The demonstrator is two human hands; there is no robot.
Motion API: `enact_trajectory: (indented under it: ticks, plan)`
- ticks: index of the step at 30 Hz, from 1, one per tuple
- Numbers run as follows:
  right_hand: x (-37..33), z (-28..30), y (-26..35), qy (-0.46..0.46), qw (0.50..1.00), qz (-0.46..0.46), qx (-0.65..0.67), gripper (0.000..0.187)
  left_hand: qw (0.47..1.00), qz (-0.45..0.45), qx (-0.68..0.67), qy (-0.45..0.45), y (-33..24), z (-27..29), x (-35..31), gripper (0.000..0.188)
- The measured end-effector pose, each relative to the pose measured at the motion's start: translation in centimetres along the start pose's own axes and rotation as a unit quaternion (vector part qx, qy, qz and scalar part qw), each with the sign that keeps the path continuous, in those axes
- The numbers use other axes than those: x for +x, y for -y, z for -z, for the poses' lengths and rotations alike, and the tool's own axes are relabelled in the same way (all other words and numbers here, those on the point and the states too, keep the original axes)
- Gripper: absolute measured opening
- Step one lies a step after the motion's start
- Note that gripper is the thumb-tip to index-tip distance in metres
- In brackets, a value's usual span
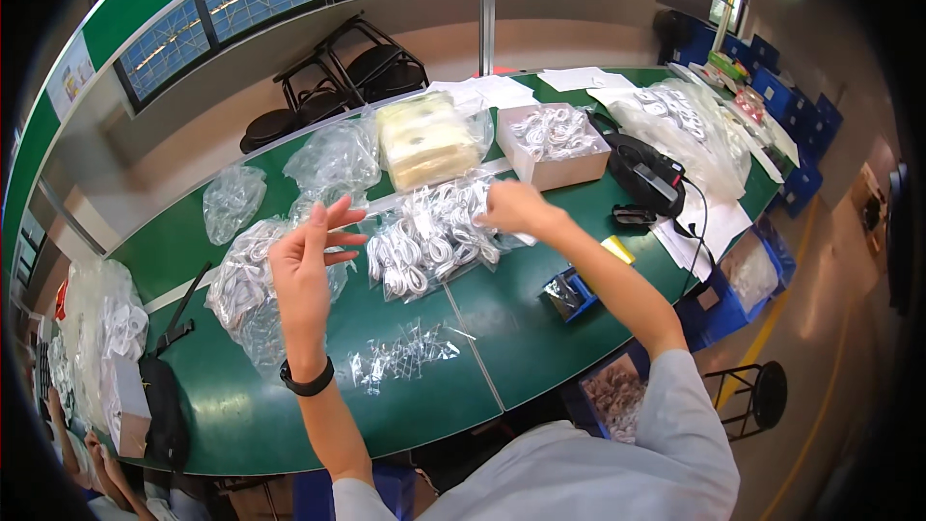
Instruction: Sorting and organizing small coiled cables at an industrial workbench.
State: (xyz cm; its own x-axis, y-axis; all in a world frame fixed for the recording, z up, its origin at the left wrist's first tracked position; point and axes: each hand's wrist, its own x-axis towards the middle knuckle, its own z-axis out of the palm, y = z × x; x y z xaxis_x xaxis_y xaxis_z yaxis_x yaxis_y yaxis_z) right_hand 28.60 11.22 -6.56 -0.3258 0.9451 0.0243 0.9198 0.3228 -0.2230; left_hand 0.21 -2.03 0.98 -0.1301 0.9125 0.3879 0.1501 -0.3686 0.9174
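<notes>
My left hand [307, 268] is raised above the green table [521, 328], fingers spread, pinching the thin edge of a clear plastic bag that is hard to make out. My right hand [516, 208] reaches forward and grips a bagged coil from the pile of bagged white cables [424, 241] in the table's middle. A black watch sits on my left wrist. A heap of small clear empty bags [400, 355] lies in front of me on the table.
A big clear bag of white cables [246, 289] lies at left. Behind are a stack of cream packets [424, 140], a white cardboard box of cables [558, 145], a black device [646, 174], a small blue bin [567, 294], and black stools [338, 77].
</notes>
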Motion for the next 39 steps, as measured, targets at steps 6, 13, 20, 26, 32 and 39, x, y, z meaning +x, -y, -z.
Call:
enact_trajectory:
  ticks: [6,13,20,26,32,39]
  plan:
    - [-0.1,-5.6,0.9,0.04,0.993,0.026,-0.105,0.025,0.999,0.007,-0.018,0.029,-0.3,-0.1,-0.2,0.034]
    - [-4.8,4.6,2.0,0.056,0.995,0.033,-0.08,0.03,0.997,0.034,0.005,0.067,0.6,-0.2,0.6,0.033]
    - [-8.6,5.5,7.9,-0.316,0.897,0.156,0.268,0.017,0.982,0.056,-0.073,0.165,1.9,-3.3,-0.3,0.041]
    - [-9.8,1.6,11.1,-0.398,0.861,0.216,0.23,0.027,0.987,-0.032,-0.155,0.037,0.0,-4.8,-1.7,0.036]
    - [-9.5,2.9,12.2,-0.39,0.84,0.257,0.277,0.031,0.988,-0.05,-0.145,-0.02,-0.6,-4.2,-2.0,0.025]
    - [-8.2,6.9,12.9,-0.466,0.806,0.331,0.153,0.028,0.995,-0.071,-0.07,0.011,0.0,-5.2,-2.6,0.026]
